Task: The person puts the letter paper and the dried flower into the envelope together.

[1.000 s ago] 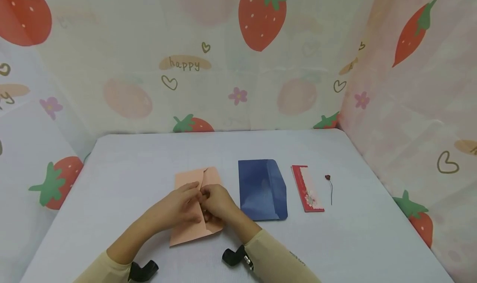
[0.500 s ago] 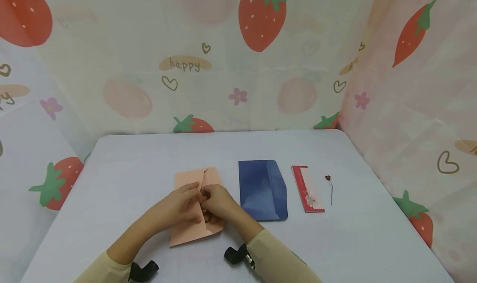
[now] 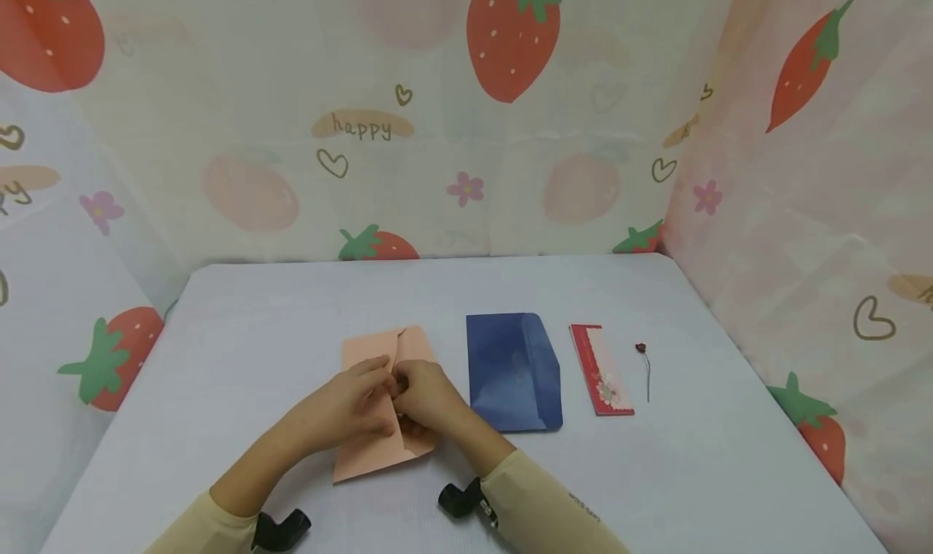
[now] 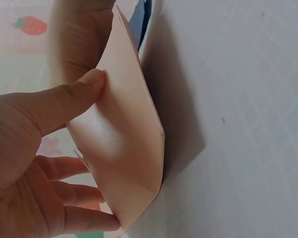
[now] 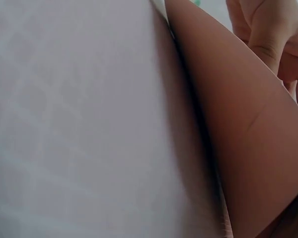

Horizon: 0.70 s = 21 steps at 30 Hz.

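Note:
A peach paper envelope (image 3: 364,459) lies on the white table, bowed slightly upward beneath both hands. Its flap side faces right. My left hand (image 3: 352,408) rests on the envelope; in the left wrist view the thumb (image 4: 84,88) presses its face, while the spread fingers (image 4: 82,193) touch it farther along. At the flap's edge, my right hand (image 3: 430,394) has curled fingers that seem to pinch the paper; their tips are hidden. In the right wrist view the peach envelope (image 5: 248,119) fills the right part, with the left hand (image 5: 268,29) behind it.
Just right of the right hand lies a navy blue envelope (image 3: 506,372). Farther right are a red and pink card (image 3: 602,372) with a white flower decoration, and a small dried red flower (image 3: 642,348) on a thin stem. Strawberry-print cloth (image 3: 437,157) hangs around the table (image 3: 700,473).
Both hands stay in place on the peach envelope. The right fingers shift only slightly at the flap; the other things have not moved.

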Each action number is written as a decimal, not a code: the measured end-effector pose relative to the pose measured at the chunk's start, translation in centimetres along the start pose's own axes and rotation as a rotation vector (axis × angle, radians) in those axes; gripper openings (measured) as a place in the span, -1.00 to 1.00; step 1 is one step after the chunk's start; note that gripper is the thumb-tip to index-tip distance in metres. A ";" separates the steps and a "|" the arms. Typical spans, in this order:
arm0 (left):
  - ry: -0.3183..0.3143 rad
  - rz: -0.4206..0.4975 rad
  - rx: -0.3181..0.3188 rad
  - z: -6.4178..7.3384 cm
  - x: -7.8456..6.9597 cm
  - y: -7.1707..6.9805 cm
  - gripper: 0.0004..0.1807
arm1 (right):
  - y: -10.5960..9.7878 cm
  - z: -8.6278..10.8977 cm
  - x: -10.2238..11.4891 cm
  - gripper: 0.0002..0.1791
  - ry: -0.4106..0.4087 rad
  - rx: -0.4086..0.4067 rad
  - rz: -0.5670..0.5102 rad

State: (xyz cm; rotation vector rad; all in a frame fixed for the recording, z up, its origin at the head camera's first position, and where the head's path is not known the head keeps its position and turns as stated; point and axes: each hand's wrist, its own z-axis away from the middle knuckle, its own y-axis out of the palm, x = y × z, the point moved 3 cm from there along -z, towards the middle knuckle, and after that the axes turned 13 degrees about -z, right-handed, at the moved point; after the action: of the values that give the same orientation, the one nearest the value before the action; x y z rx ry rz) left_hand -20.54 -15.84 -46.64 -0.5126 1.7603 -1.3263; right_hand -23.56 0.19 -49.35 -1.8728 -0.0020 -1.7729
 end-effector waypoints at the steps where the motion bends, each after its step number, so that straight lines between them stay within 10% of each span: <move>1: -0.003 0.000 0.002 0.0 0.0 0.0 -0.61 | -0.1 0.0 0.1 -0.80 -0.002 0.005 0.011; 21: -0.044 -0.074 0.030 0.2 0.1 -0.1 -0.59 | -2.4 1.5 1.2 -0.72 -0.012 0.031 0.273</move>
State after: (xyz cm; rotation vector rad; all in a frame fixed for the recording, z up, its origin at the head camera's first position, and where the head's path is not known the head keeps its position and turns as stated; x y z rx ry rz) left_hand -20.44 -16.05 -46.62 -0.5908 1.6968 -1.3806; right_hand -22.87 2.33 -47.27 -1.7684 0.2103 -1.5665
